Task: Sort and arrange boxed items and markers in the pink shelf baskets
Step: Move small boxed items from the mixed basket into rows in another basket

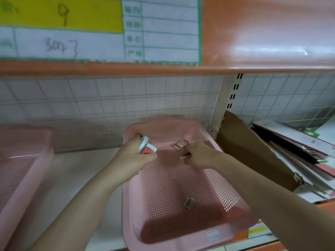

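Over a pink perforated plastic basket [181, 178], the left hand [134, 156] clutches light, stiff red-and-white cardboard boxes [147, 147], best held by their flat sides, while the right hand [197, 156] pinches a small pale item, too blurred to identify, beside another small box [180, 144].

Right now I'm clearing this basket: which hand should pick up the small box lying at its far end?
Probably the right hand: it hovers beside the small box in the pink basket, though seemingly pinching something. The left hand already grips boxes.

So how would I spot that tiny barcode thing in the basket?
Find the pink mesh basket in the middle of the shelf. The barcode scrap lies alone on its floor near the front, far from the red-and-white box at the back by the hands.
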The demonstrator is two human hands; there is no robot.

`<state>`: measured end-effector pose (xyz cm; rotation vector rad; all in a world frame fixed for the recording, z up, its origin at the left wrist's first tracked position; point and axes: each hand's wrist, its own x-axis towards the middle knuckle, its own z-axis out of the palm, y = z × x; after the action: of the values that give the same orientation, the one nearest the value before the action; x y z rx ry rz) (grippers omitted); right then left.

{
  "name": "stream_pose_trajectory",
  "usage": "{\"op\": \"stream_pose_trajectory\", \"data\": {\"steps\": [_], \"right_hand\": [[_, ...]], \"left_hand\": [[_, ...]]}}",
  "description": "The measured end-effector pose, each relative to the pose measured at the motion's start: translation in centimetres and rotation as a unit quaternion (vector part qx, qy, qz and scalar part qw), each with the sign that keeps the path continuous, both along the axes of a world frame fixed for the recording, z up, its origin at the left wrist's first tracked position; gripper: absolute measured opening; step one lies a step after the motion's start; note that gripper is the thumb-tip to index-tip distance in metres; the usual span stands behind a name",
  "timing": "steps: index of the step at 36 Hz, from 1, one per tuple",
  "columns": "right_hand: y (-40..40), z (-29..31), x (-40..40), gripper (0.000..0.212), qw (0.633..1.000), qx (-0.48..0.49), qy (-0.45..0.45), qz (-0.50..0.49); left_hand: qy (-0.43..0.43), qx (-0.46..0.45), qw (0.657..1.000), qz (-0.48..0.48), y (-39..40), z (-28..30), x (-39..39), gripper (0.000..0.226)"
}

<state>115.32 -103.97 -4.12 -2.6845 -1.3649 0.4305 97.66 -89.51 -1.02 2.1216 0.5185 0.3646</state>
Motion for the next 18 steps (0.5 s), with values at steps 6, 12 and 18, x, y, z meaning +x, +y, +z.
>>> {"op": "stream_pose_trajectory", "data": {"steps": [6,12,18], "right_hand": [[-0.3,0.1,0.1,0.022,0.997,0.042,0.064,0.001],[-0.1,1.0,-0.5,0.037,0.993,0.060,0.103,0.015],[1.5,0.0,-1.2,0.027,0.987,0.041,0.157,0.014]], "left_hand": [[0.005,0.003,1.000,0.004,-0.2,0.0,-0.3,0.020],[0.009,0.000,1.000,0.015,-0.1,0.0,-0.5,0.020],[0.007,-0.005,0.999,0.032,0.5,0.1,-0.9,0.019]]}}
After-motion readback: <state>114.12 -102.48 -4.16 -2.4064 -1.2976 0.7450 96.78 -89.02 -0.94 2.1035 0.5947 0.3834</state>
